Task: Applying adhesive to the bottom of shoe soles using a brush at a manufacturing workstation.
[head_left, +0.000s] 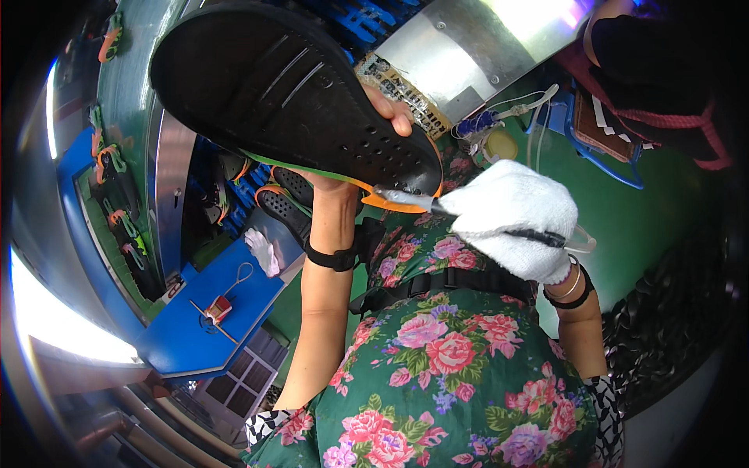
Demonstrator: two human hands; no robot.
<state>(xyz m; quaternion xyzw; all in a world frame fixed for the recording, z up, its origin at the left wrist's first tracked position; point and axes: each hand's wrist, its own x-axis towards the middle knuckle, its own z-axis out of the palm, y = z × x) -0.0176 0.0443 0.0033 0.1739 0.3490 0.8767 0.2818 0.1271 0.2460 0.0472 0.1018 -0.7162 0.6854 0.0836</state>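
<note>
My bare left hand [392, 111] grips a large black shoe sole [257, 86] with an orange and green rim; the palm is partly hidden behind it. Small holes dot the sole's narrower end, close to my body. My right hand [515, 210], in a white knitted glove, is closed round the dark handle of a small knife [406, 198]. Its grey blade lies against the orange rim at that narrower end. Behind my left wrist, more black soles [285, 210] with holes and orange rims are partly covered.
A blue table [257, 288] at lower left bears a pale pink glove [262, 251] and a small red tool [219, 310]. Shoe parts [117, 214] line the far left. A blue stool [573, 132] and another person [655, 70] are upper right; black scraps [671, 335] heap at right.
</note>
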